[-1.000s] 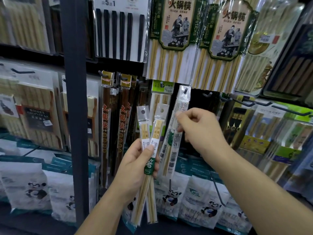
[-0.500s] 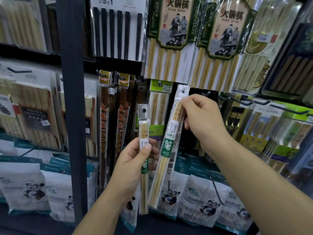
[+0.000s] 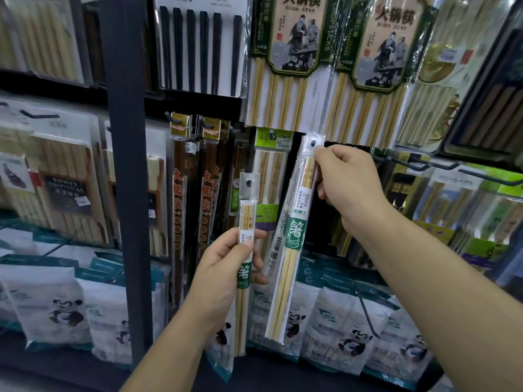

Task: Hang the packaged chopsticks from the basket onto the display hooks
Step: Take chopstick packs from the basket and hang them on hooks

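the wall of hanging packs [image 3: 291, 80] is crowded, so a new pack could bump them. the right hand [image 3: 348, 188] pinches the tilted pack [image 3: 294, 250] near its top, up by the hooks. the left hand [image 3: 226, 267] grips the second pack [image 3: 247, 210] lower down. the little hole [image 3: 313, 143] could miss its hook, and then the pack might slip and fall.
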Demonstrator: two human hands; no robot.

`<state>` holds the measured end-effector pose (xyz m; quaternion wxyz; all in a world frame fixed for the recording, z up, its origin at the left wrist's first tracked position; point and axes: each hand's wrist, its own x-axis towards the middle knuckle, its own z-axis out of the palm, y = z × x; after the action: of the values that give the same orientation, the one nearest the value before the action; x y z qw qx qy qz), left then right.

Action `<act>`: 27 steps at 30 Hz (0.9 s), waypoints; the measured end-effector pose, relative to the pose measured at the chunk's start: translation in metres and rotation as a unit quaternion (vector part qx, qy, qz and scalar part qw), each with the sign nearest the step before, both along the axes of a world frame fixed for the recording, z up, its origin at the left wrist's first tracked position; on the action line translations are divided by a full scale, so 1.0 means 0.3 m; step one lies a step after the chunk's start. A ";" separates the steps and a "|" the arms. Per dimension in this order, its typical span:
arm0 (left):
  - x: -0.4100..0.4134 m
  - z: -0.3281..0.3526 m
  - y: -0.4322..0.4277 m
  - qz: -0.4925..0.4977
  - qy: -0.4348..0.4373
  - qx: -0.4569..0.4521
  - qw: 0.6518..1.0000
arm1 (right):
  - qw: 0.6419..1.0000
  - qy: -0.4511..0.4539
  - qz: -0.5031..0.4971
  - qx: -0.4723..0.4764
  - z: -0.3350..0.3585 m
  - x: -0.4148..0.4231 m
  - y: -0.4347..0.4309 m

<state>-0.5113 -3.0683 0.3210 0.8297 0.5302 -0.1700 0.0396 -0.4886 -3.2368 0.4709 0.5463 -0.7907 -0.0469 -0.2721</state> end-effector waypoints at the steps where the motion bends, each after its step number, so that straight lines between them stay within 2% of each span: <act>1: -0.001 0.000 0.000 0.003 0.001 0.003 1.000 | 1.000 -0.001 -0.002 -0.005 0.002 0.001 0.001; 8: -0.007 0.009 -0.007 0.035 -0.005 0.037 0.999 | 0.998 0.001 -0.034 -0.047 -0.004 0.004 -0.011; 17: -0.035 0.067 -0.039 0.009 -0.057 0.037 0.998 | 0.994 -0.018 -0.055 -0.096 -0.070 -0.070 -0.020; 23: -0.066 0.107 -0.072 0.020 -0.097 0.056 0.994 | 0.991 -0.027 0.104 -0.079 -0.094 -0.095 -0.006; 27: -0.080 0.136 -0.087 0.023 -0.090 0.056 0.994 | 0.983 -0.026 0.182 0.000 -0.098 -0.095 -0.018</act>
<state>-0.5354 -3.0945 0.3617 0.7789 0.5739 -0.2335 0.0965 -0.5173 -3.2423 0.4415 0.5854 -0.7617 -0.2042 -0.1884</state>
